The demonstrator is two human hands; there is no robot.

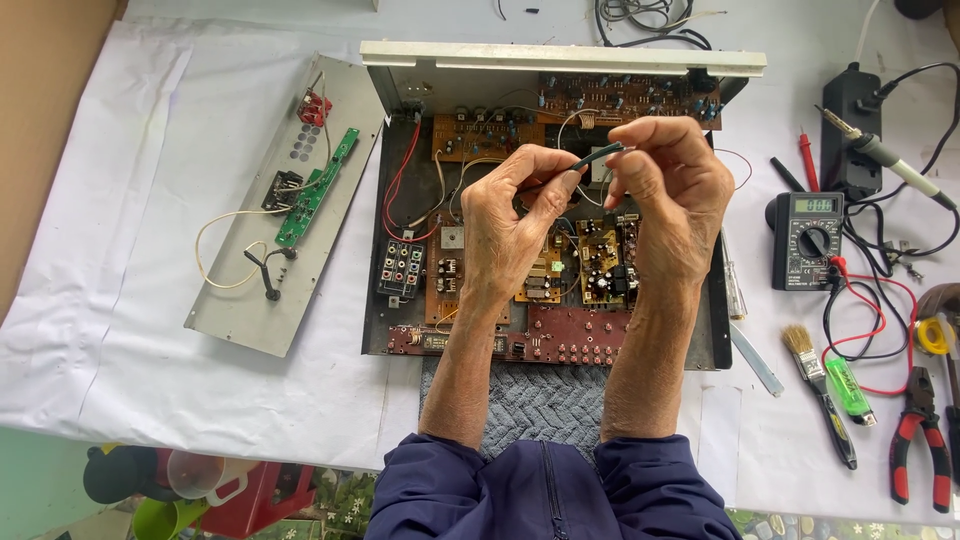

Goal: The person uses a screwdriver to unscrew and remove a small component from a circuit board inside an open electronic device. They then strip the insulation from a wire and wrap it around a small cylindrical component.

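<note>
Both hands are raised over an open metal amplifier chassis packed with brown circuit boards. The left hand and right hand pinch a thin dark green cable between their fingertips. A black digital multimeter lies to the right.

covered in white paper sheets, creased and overlapping, spread well out to both sides of the grip. below it, nearer the body, a grey knitted mat on the tabletop. far left, a brown board. under the near edge, floral floor covering. lit by even daylight, soft shadows.
</note>
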